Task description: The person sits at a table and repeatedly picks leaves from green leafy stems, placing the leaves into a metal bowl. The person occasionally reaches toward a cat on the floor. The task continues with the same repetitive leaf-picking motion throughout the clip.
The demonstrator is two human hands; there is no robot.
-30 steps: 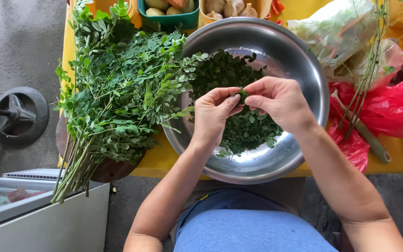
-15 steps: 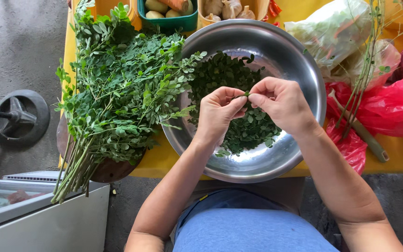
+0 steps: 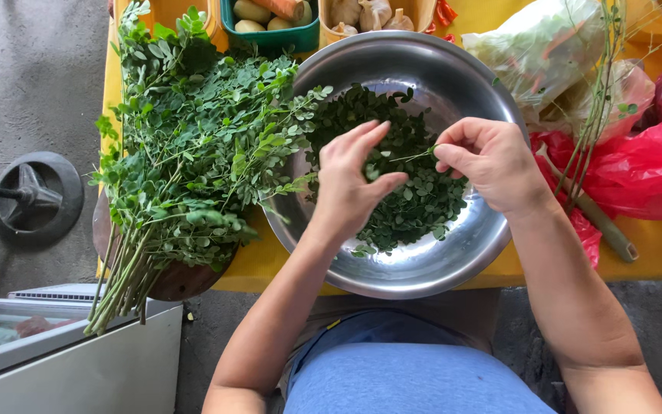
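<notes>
A steel bowl (image 3: 492,230) on the yellow table holds a heap of small plucked green leaves (image 3: 415,199). Both hands hover over it. My right hand (image 3: 492,165) pinches a thin bare green stem (image 3: 411,157) at its right end. My left hand (image 3: 350,184) is beside the stem's left end with its fingers spread and a few leaves at the fingertips. A big bunch of leafy sprigs (image 3: 193,146) lies left of the bowl, with its stalks hanging over the table edge.
Red plastic bags (image 3: 645,169), a clear bag of greens (image 3: 545,46) and bare stalks (image 3: 599,115) lie to the right. A green tub of vegetables (image 3: 273,19) and a tray of garlic (image 3: 369,15) stand behind. A white box (image 3: 63,345) and a chair base (image 3: 32,192) are on the floor.
The hands have drawn apart: the right one pulled the stem rightwards, and the left one slid along it, opened and let stripped leaves fall.
</notes>
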